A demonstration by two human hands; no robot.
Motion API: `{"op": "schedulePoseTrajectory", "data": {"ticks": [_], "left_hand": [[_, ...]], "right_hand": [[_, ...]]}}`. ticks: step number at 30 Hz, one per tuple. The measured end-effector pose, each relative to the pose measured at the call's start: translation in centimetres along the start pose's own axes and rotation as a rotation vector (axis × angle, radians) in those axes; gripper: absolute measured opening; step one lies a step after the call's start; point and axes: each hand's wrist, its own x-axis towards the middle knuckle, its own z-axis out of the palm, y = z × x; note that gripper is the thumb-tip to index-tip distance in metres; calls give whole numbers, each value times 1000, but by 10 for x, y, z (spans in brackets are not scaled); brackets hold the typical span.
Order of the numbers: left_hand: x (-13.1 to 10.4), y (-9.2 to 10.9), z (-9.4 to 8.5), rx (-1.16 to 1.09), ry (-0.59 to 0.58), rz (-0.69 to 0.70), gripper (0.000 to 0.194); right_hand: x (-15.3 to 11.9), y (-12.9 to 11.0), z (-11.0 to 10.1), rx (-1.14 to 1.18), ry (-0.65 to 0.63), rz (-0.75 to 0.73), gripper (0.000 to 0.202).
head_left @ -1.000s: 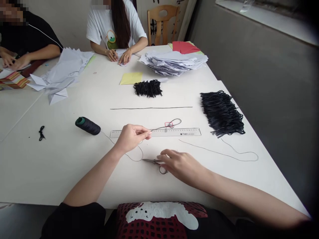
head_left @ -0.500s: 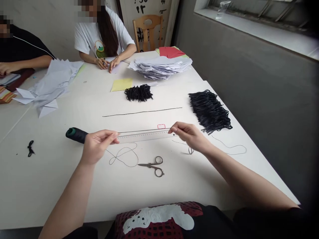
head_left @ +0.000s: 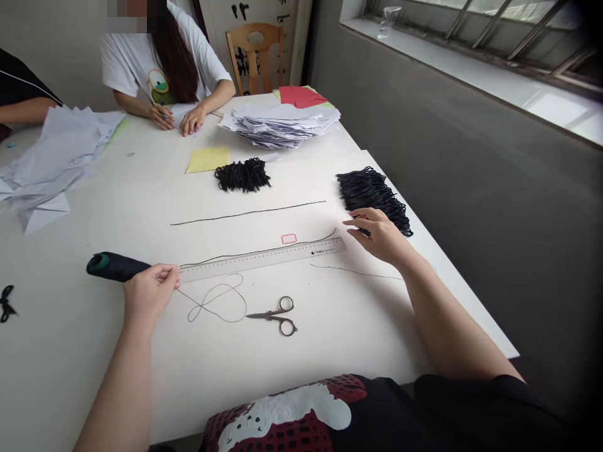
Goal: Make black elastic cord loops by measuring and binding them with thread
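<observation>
My left hand pinches the near end of a black cord at the left end of a clear ruler. The cord lies slightly slack along the ruler's upper edge, its frayed far end free. My right hand is open beside that end, fingers apart and holding nothing. Behind it lies a bundle of looped black cords. A dark thread spool rests beside my left hand. Scissors lie below the ruler, close to a loop of thin thread.
A second black cord lies straight beyond the ruler. Farther back are a smaller black cord bundle, a yellow paper and a paper stack. Opposite sits a person in a white shirt; more papers lie left.
My right hand has let go of the cord's right end and moved right, its fingers spreading. The cord has gone from taut to slack. The view has shifted right.
</observation>
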Motion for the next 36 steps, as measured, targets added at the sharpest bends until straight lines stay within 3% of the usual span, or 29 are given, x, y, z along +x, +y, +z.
{"op": "schedulePoseTrajectory", "data": {"ticks": [4,11,14,22,28,36], "left_hand": [[0,-2,2,76,-13,61,6],[4,5,-7,76,-62,-57,4],[5,7,-12,72,-81,-75,3],[0,4,-6,79,26,-49,8],[6,5,-12,81,-119,-144,3],[9,1,-10,96,-109,-110,8]], "right_hand": [[-2,8,5,-44,-106,-95,35],[4,8,7,-24,-232,-109,52],[4,9,6,-20,-271,-107,49],[2,11,7,17,-249,-87,36],[2,12,6,45,-246,-73,41],[1,9,7,49,-245,-93,39]]}}
